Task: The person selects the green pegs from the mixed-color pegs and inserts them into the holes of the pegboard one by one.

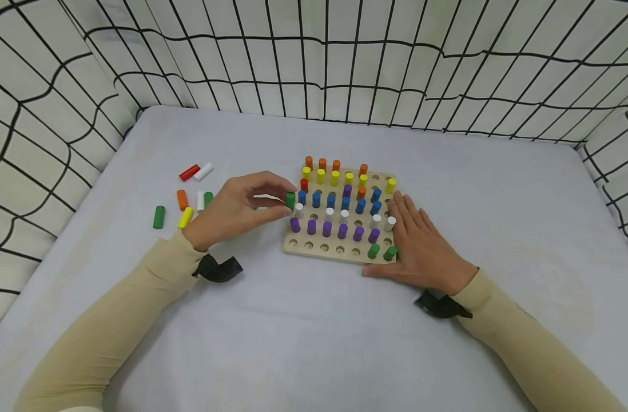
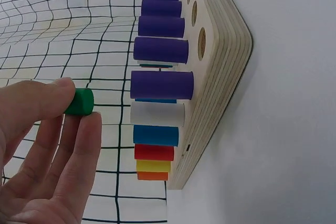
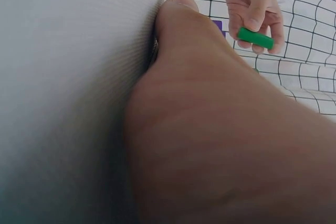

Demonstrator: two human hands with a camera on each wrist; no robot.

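My left hand pinches a green peg between thumb and fingers, above the left edge of a wooden pegboard. In the left wrist view the green peg is held clear of the board, beside a row of upright purple pegs. My right hand lies against the board's right side, fingers extended and thumb along the near right corner. Two green pegs stand at the right end of the nearest row; the row's other holes are bare. Rows of purple, white, blue, yellow and orange pegs stand behind.
Loose pegs lie on the white table left of the board, among them a green one, a yellow one, an orange one and a red one. Black wire mesh borders the table's back and sides.
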